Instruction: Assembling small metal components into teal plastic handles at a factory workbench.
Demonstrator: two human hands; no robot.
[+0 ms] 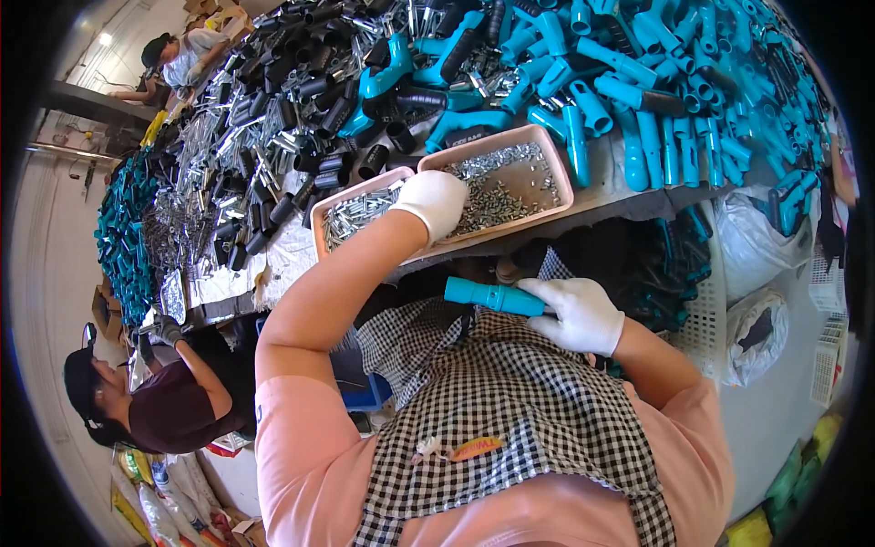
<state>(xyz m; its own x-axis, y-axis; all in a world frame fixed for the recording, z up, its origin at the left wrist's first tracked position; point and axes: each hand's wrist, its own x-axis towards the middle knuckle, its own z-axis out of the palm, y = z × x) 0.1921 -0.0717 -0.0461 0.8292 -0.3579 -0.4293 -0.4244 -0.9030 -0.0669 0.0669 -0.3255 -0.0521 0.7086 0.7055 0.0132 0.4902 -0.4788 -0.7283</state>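
Note:
My right hand (583, 314), in a white glove, is closed round one end of a turquoise plastic tube-shaped housing (483, 294), held out level in front of my checked apron. My left hand (436, 202), gloved the same way, reaches down where two pink trays meet. Its fingers are hidden by the hand's own back. To its right, the larger tray (570, 187) holds small metal fasteners, partly spread out over its bottom. On its left, the smaller tray (319, 228) carries longer metal pins.
Turquoise pistol-shaped housings (629, 87) are heaped at the far right of the table, beside black sleeves and metal rods (273, 109). A co-worker (173, 392) sits at left, another person (187, 55) farther back. White sacks (761, 237) and a perforated crate (720, 319) stand at right.

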